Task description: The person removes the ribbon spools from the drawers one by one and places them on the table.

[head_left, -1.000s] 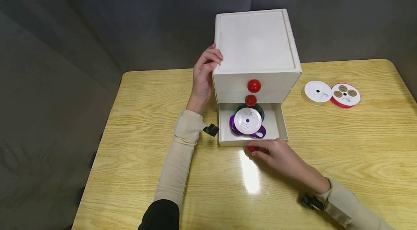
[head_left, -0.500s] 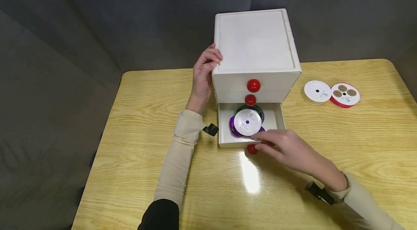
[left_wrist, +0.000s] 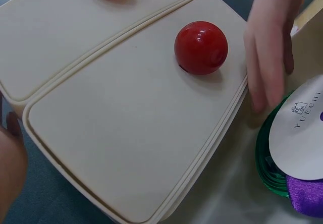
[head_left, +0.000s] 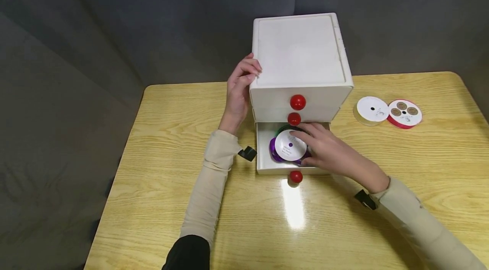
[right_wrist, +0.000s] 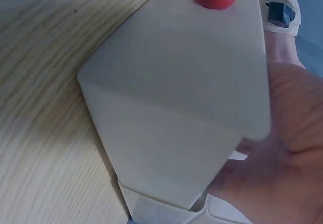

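A white drawer cabinet [head_left: 299, 49] with red knobs has its bottom drawer [head_left: 262, 164] pulled out. Inside lies a white-faced ribbon spool [head_left: 287, 150] marked YUECHI, over purple ribbon [left_wrist: 308, 196] and a green ribbon spool [left_wrist: 267, 168]. My right hand [head_left: 324, 149] reaches into the drawer from the right, index finger over the top spool's face and thumb near its right edge. Its fingers hang fairly straight beside the spools in the left wrist view. My left hand [head_left: 238, 87] rests on the cabinet's upper left edge, fingertips over the top.
Two more ribbon spools, one with pale yellow ribbon [head_left: 370, 111] and one with red ribbon [head_left: 405, 113], lie on the wooden table [head_left: 168, 147] right of the cabinet. A dark curtain [head_left: 191, 19] hangs behind the table.
My right hand has let go of the bottom drawer's red knob and moved up and inward over the spools. The left hand stays on the cabinet's edge; the drawer remains pulled out.
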Demonstrator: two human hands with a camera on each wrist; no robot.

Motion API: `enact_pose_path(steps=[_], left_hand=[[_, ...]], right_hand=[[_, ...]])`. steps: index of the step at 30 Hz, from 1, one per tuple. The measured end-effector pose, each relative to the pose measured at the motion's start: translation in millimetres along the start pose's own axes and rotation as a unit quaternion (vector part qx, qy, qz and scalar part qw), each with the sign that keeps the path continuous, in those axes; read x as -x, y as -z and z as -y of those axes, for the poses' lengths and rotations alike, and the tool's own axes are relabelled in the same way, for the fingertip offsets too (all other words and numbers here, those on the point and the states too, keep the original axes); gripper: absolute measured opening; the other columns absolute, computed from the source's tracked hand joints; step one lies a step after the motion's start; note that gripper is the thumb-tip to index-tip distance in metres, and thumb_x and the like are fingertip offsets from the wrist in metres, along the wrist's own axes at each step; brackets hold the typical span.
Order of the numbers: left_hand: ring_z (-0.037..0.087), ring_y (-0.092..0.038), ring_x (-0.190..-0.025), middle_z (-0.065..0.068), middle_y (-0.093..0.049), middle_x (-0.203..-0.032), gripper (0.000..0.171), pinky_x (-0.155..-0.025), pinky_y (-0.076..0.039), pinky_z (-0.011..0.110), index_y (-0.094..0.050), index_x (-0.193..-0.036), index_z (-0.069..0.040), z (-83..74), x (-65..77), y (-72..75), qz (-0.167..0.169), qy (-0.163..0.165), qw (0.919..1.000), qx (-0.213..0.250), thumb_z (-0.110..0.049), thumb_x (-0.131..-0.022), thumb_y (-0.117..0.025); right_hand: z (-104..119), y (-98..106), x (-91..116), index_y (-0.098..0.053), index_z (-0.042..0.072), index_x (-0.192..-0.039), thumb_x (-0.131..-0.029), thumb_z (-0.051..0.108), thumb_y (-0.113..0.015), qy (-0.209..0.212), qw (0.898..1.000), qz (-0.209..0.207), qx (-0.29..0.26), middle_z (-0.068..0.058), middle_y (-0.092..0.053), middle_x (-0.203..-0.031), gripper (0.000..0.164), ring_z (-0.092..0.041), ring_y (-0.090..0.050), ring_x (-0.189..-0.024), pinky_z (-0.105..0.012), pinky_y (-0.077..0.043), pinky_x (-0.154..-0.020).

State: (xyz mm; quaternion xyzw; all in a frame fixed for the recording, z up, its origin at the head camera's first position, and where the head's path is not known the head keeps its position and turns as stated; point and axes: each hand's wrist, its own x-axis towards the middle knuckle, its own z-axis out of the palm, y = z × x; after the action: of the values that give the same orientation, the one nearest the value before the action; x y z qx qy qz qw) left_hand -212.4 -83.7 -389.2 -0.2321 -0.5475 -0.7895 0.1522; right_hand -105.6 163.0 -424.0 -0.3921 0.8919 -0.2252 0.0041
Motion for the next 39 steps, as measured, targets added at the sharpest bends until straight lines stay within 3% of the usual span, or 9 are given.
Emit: enact_pose_path(steps=[4, 11, 16, 23, 39], left_hand=[[0.015, -0.044, -0.133, -0.007, -0.063, -0.099, 0.020, -0.123, -0.025, 0.035, -0.064, -0.084, -0.023, 0.3, 0.0, -0.5, -0.003, 0.002, 1.0000, 0.002, -0.013, -0.086, -0.047], [0.016, -0.044, -0.134, -0.007, -0.063, -0.099, 0.020, -0.123, -0.025, 0.036, -0.064, -0.084, -0.023, 0.4, 0.1, -0.3, -0.005, 0.003, 1.0000, -0.001, -0.013, -0.086, -0.047], [0.016, -0.043, -0.135, -0.006, -0.063, -0.100, 0.020, -0.123, -0.026, 0.036, -0.064, -0.084, -0.023, 0.8, 0.4, 0.3, -0.006, 0.008, 0.9999, -0.004, -0.014, -0.087, -0.047], [0.016, -0.043, -0.135, -0.006, -0.063, -0.100, 0.019, -0.123, -0.026, 0.036, -0.064, -0.084, -0.023, 1.6, 0.6, 0.8, -0.006, 0.009, 0.9999, -0.005, -0.014, -0.087, -0.047], [0.016, -0.044, -0.134, -0.006, -0.063, -0.100, 0.019, -0.123, -0.026, 0.036, -0.064, -0.084, -0.023, 1.9, 0.2, 0.2, -0.006, 0.008, 0.9999, -0.004, -0.014, -0.086, -0.047]], right_hand=[[-2.9, -2.4, -4.0, -0.056, 0.000, -0.140, -0.070, 0.011, -0.095, 0.015, 1.000, 0.025, 0.000, -0.025, -0.054, -0.144, 0.081, -0.047, -0.049, -0.130, -0.063, -0.047, -0.104], [-10.3, -7.1, -6.8, -0.060, 0.001, -0.134, -0.066, 0.008, -0.096, 0.051, 0.998, 0.021, -0.009, -0.021, -0.058, -0.142, 0.078, -0.047, -0.052, -0.126, -0.064, -0.049, -0.099], [-13.8, -11.7, -10.4, -0.061, 0.000, -0.133, -0.070, 0.017, -0.095, 0.053, 0.998, 0.021, -0.020, -0.021, -0.058, -0.140, 0.074, -0.047, -0.053, -0.126, -0.064, -0.047, -0.102], [-14.0, -14.9, -14.7, -0.061, 0.000, -0.132, -0.072, 0.025, -0.094, 0.029, 0.999, 0.022, -0.030, -0.022, -0.056, -0.135, 0.073, -0.045, -0.053, -0.124, -0.063, -0.046, -0.104], [-7.5, -15.9, -10.2, -0.040, -0.001, -0.153, -0.079, 0.004, -0.088, -0.058, 0.995, 0.008, -0.087, -0.027, -0.048, -0.147, 0.088, -0.041, -0.053, -0.130, -0.056, -0.049, -0.106]])
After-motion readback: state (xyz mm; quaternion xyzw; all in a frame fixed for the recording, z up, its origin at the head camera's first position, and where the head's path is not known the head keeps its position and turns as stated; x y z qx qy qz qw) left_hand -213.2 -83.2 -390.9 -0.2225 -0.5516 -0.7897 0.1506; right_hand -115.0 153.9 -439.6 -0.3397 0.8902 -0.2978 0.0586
